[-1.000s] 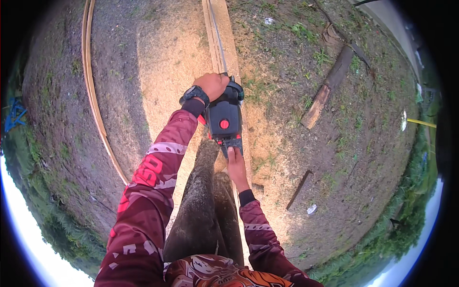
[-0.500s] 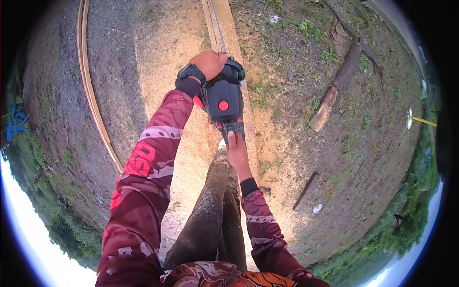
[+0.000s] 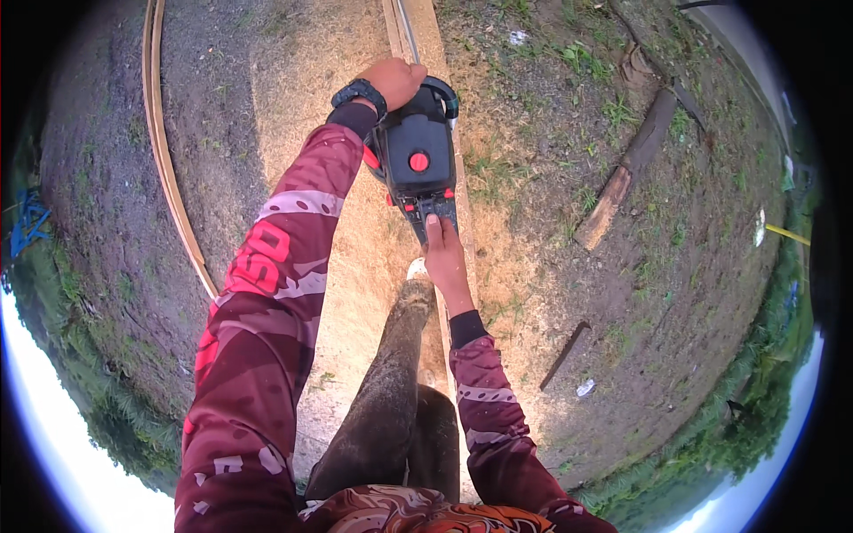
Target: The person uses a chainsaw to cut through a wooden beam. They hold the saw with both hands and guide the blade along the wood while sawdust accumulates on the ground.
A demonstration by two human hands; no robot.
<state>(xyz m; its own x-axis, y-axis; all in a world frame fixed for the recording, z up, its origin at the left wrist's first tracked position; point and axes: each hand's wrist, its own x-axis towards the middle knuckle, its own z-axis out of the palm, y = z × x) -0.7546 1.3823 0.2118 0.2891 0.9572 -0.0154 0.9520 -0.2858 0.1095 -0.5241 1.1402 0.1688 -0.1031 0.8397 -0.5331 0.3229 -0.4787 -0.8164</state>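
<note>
A black chainsaw with red parts is held out in front of me, its bar pointing away toward the top of the picture. My left hand, with a dark watch at the wrist, is closed around the front handle. At the saw's near end my right hand grips the rear handle, thumb on top; its other fingers are mostly hidden underneath. Under the saw runs a long wooden plank, and the bar lies along a lengthwise line in it. Whether the chain touches the wood I cannot tell.
Sawdust covers the ground around my legs. Narrow boards lie at the left. To the right are a split log, a dark flat strip and patches of grass.
Both hands and the chainsaw have moved a little farther away along the plank. One of my legs has shifted, so more plank shows between them. The grip is the same.
</note>
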